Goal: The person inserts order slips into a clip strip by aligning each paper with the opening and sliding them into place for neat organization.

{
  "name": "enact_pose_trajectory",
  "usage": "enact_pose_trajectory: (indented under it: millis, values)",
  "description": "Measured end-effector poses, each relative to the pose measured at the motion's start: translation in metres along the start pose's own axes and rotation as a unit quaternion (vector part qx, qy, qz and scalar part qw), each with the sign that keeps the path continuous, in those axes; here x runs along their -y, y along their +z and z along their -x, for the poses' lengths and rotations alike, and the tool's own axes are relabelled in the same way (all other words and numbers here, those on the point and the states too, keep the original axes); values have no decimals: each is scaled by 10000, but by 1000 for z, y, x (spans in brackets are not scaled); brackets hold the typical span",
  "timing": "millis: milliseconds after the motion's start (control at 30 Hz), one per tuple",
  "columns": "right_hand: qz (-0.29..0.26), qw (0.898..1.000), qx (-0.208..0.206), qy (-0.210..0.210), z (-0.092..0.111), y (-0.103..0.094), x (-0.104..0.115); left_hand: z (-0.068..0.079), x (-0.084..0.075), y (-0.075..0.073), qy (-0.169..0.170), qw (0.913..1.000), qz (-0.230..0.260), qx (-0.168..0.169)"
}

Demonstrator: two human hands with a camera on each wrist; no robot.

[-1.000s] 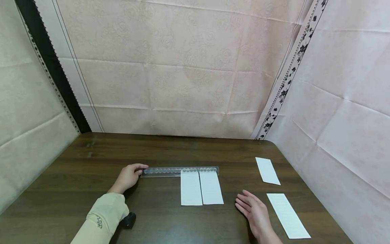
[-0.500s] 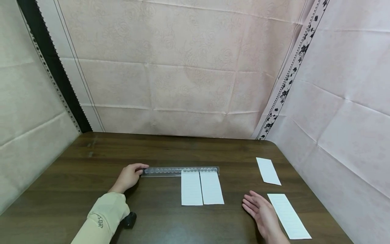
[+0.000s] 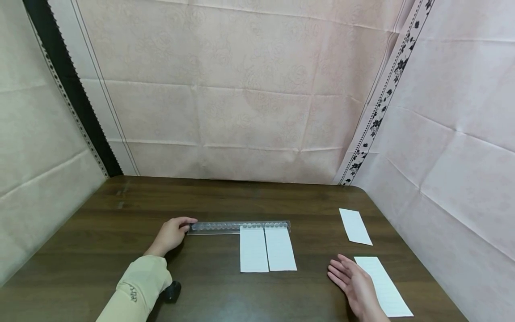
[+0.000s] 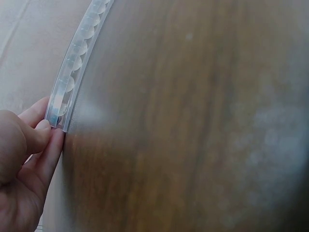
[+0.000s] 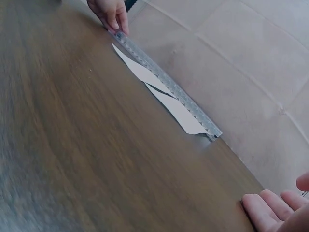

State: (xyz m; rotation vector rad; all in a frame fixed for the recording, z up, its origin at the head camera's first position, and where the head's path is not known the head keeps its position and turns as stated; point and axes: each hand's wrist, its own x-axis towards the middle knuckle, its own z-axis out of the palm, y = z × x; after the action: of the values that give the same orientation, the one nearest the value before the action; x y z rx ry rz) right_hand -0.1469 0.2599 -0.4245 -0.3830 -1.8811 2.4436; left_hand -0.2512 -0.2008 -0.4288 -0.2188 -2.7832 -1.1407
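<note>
My left hand (image 3: 170, 236) pinches the left end of a clear plastic ticket rail (image 3: 215, 228) that has a row of round beads inside. In the left wrist view, thumb and fingers meet at the end of the rail (image 4: 77, 63). Two white slips, one left (image 3: 253, 250) and one right (image 3: 280, 250), lie side by side with their top edges under the rail's right half. My right hand (image 3: 356, 284) holds nothing; its fingers are extended, and it overlaps the left edge of a lined white slip (image 3: 388, 290) in the head view.
Another, smaller-looking white slip (image 3: 356, 226) lies farther back on the right of the brown wooden table (image 3: 225, 295). Pale cloth walls (image 3: 241, 112) close in the back and both sides. A black object (image 3: 173, 291) shows beside the left sleeve (image 3: 138, 286).
My right hand has moved right, away from the two slips at the rail, to the edge of the lined slip. The left hand and the rail stay in place.
</note>
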Motion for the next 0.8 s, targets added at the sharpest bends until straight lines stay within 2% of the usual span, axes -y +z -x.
enact_pose_trajectory:
  millis: [433,800]
  values:
    - [112,9999,4,130,-2,-14,4,-2,0,0,84,9999,-51,-58]
    - [-17,9999,2,133,-4,-32,9,-1,0,0,71,9999,-61,-98]
